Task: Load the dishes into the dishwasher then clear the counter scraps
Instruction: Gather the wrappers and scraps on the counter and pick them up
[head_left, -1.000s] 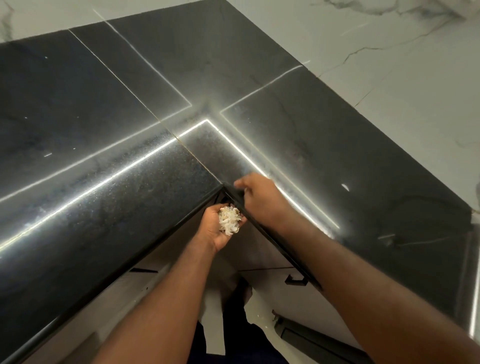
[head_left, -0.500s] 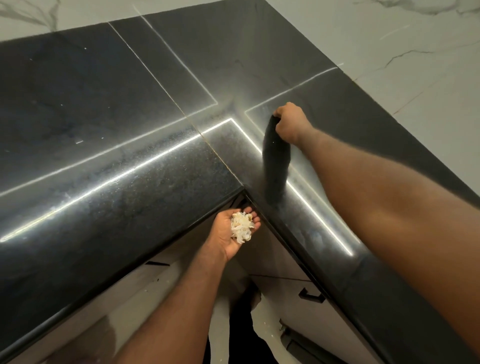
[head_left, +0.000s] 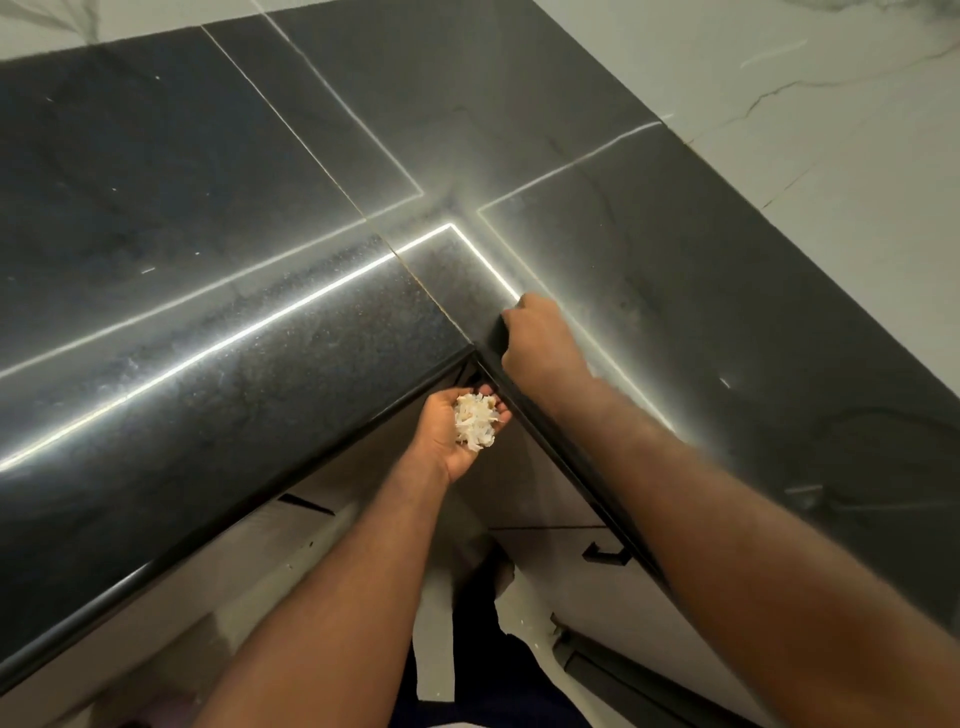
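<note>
A small heap of white food scraps (head_left: 475, 422) lies in the cupped palm of my left hand (head_left: 441, 447), which is held palm up just below the inner corner of the glossy black counter (head_left: 260, 338). My right hand (head_left: 543, 340) rests on the counter top right at that corner's edge, directly above the left hand. Its fingers are curled under and I see nothing held in them. A dark reflection of the hand shows on the stone beside it.
The L-shaped counter runs left and right from the corner, with bright light strips reflected on it. A white marble wall (head_left: 779, 78) backs it. Pale cabinet fronts with a black handle (head_left: 605, 556) sit below. A dark low panel (head_left: 623, 675) lies near the floor.
Half a second ago my right hand was far out on the counter; it has drawn back across the top to the corner edge. The left hand stays cupped below with the scraps.
</note>
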